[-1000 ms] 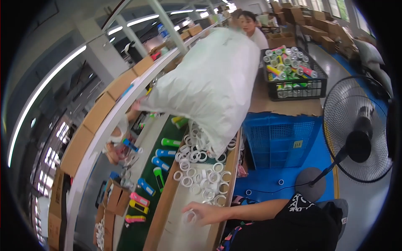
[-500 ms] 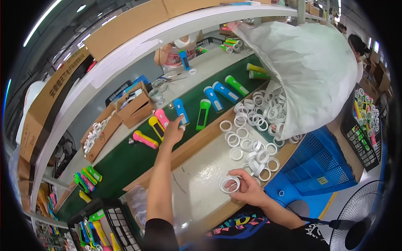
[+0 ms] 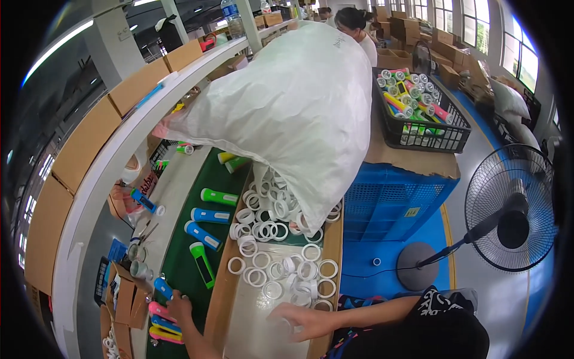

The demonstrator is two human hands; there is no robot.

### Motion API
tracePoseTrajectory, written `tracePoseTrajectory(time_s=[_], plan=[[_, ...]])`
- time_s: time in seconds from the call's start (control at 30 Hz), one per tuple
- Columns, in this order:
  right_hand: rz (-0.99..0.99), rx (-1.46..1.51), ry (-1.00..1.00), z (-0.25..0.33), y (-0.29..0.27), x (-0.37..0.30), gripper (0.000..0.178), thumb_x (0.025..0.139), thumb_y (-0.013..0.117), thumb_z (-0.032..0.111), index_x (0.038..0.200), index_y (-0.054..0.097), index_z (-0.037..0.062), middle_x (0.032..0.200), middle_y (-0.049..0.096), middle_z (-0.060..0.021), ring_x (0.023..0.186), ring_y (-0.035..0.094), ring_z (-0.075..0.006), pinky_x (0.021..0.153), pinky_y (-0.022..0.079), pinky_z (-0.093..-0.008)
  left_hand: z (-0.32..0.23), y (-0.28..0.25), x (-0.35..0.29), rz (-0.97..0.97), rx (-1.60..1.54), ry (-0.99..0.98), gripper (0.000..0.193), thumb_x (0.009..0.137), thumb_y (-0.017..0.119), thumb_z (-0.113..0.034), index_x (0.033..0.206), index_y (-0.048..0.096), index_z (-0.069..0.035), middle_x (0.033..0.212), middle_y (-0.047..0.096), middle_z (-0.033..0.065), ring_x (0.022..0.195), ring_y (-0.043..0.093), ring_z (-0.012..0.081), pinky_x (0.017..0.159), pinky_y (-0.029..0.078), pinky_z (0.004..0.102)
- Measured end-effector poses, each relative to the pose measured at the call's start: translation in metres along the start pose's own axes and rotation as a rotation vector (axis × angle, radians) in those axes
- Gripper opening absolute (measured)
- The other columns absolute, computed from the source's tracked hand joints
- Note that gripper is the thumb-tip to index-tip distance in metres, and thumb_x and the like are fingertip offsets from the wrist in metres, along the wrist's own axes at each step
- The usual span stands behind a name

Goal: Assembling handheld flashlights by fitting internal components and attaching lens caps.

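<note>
My left hand [image 3: 178, 305] reaches onto the green belt [image 3: 179, 257] and touches the end of a pink flashlight [image 3: 158, 312], just below a small blue flashlight [image 3: 162, 288]. Whether its fingers grip the pink one is unclear. My right hand [image 3: 299, 319] lies low on the pale work tray [image 3: 251, 329], fingers curled over a white ring [image 3: 286, 326]. Several more white rings [image 3: 281, 269] are scattered on the tray ahead of it. Green and blue flashlights [image 3: 209, 215] lie farther up the belt.
A big white sack [image 3: 299, 107] spills rings onto the tray. To the right are a blue crate [image 3: 388, 203], a black basket of flashlights [image 3: 418, 113] and a standing fan [image 3: 511, 209]. Cardboard boxes [image 3: 125, 299] sit left of the belt. A person [image 3: 354, 24] stands behind the sack.
The view has swung back up toward the sack. My left hand has pulled back down the belt to the pink flashlights. My right hand has dropped onto the tray with the ring.
</note>
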State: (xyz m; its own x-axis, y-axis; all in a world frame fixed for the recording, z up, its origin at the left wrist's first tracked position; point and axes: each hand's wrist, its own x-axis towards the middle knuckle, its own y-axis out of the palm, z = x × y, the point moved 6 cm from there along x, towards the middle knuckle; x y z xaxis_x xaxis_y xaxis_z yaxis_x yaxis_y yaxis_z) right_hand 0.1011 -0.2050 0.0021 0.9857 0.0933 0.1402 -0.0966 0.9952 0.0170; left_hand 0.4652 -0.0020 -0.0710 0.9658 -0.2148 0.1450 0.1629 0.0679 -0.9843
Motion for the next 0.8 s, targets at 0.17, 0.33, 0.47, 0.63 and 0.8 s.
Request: tracePoseTrajectory(time_s=[0.17,0.33,0.47,0.63,0.8], plan=[[-0.074,0.012,-0.171,-0.003,-0.007,0.002,0.059,0.077,0.059,0.004,0.131,0.035,0.0025,0.118,0.038,-0.0124,0.103,0.051,-0.0182,0.075,0.047,-0.0252,0.062,-0.006,-0.031,0.079,0.061,-0.151,0.026,0.078,0.061,-0.029,0.101,0.054,-0.021,0.098,0.06,0.0182,0.092,0.058,0.0353,0.075,0.045,0.0477],[-0.091,0.062,-0.194,-0.01,0.003,0.005,0.059,0.075,0.058,0.002,0.129,0.035,0.003,0.115,0.038,-0.0115,0.099,0.05,-0.0174,0.074,0.048,-0.0253,0.141,0.006,-0.053,0.032,-0.234,0.274,0.041,0.086,0.052,-0.025,0.119,0.052,-0.001,0.11,0.058,0.0222,0.095,0.056,0.0348,0.082,0.043,0.0441],[-0.094,0.098,-0.141,-0.007,0.003,-0.004,0.06,0.074,0.058,0.002,0.129,0.035,0.0028,0.113,0.037,-0.0104,0.098,0.05,-0.017,0.075,0.048,-0.0256,0.109,-0.073,-0.122,0.061,-0.564,0.056,0.055,0.087,0.051,-0.023,0.136,0.034,-0.004,0.124,0.049,0.021,0.093,0.056,0.0333,0.082,0.044,0.0415],[-0.148,0.125,-0.144,0.002,0.001,-0.019,0.065,0.073,0.059,0.003,0.133,0.033,0.0062,0.118,0.037,-0.0117,0.101,0.05,-0.0165,0.075,0.048,-0.0271,0.023,-0.199,-0.238,0.052,-1.144,0.372,0.062,0.087,0.053,-0.014,0.143,0.025,-0.009,0.128,0.045,0.0128,0.084,0.056,0.0184,0.07,0.046,0.0316],[-0.193,0.282,-0.174,0.014,-0.018,-0.036,0.069,0.073,0.063,-0.003,0.134,0.031,0.0045,0.123,0.038,-0.0087,0.11,0.049,-0.0166,0.082,0.047,-0.028,-0.04,-0.207,-0.299,0.14,-1.027,0.291,0.06,0.081,0.048,-0.002,0.138,0.03,-0.005,0.132,0.041,0.0147,0.119,0.043,0.0246,0.1,0.033,0.032]])
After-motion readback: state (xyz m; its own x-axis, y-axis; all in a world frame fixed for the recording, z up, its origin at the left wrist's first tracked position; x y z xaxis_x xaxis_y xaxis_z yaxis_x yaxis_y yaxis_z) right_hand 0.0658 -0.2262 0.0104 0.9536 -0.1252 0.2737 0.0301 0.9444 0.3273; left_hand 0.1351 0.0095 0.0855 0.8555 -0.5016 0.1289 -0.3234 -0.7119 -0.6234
